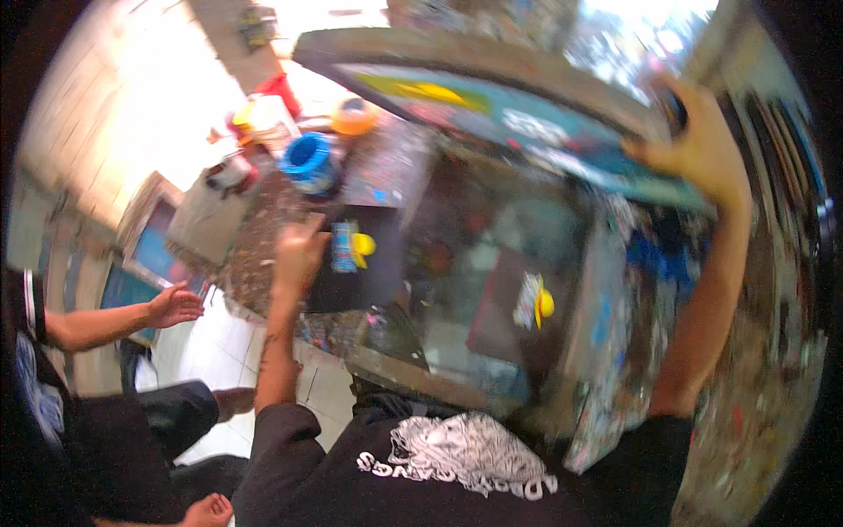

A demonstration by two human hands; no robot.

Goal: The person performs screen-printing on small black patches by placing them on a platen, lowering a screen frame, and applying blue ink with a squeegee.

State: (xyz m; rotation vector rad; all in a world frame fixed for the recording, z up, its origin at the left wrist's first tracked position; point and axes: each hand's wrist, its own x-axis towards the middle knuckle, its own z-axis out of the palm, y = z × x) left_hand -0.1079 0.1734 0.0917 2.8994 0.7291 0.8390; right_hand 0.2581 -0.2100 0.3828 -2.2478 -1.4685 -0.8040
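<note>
A black cloth shirt [474, 457] looms nearest; the right hand [700, 149] grips a tilted, thick-edged frame [492, 75]; the left hand [299, 252], grip unclear, meets a black sheet [356, 285].

Four hands show: two are the person's own, the left hand [299, 255] below the blue tub [307, 178] and the right hand [698, 154] well to its right; two are a co-worker's, the upper hand [176, 306] to the tub's lower left and the lower hand [209, 511] farther below. Beside that one tub, at its upper right, is one orange container [353, 119]. Dark sheets number two: the nearer sheet [356, 292] just below the tub, the farther sheet [500, 307] to its lower right. One raised frame [457, 57] extends rightward of the tub.
</note>
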